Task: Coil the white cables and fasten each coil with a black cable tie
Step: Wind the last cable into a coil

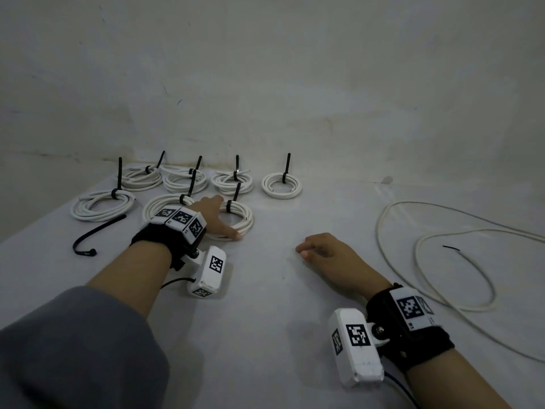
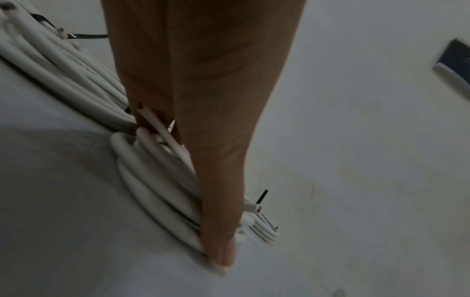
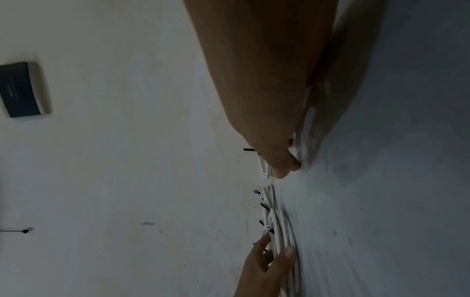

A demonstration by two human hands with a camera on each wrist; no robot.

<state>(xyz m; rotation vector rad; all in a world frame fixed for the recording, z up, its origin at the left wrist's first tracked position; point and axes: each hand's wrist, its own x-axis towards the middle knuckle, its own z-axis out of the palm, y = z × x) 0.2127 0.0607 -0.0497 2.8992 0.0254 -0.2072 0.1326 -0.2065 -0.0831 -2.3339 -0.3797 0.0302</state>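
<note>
Left hand (image 1: 216,215) flat on tied coil (image 1: 239,216), fingers straight | right hand (image 1: 327,250) empty, relaxed | loose cable (image 1: 424,307) springy, light: grab near end, tie (image 1: 94,234) waiting

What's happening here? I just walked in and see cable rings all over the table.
A person is bundling white cables. Seven tied coils lie on the table; the left hand rests on the nearest coil. The right hand rests empty on the table. One loose cable and a spare black cable tie remain.
</note>
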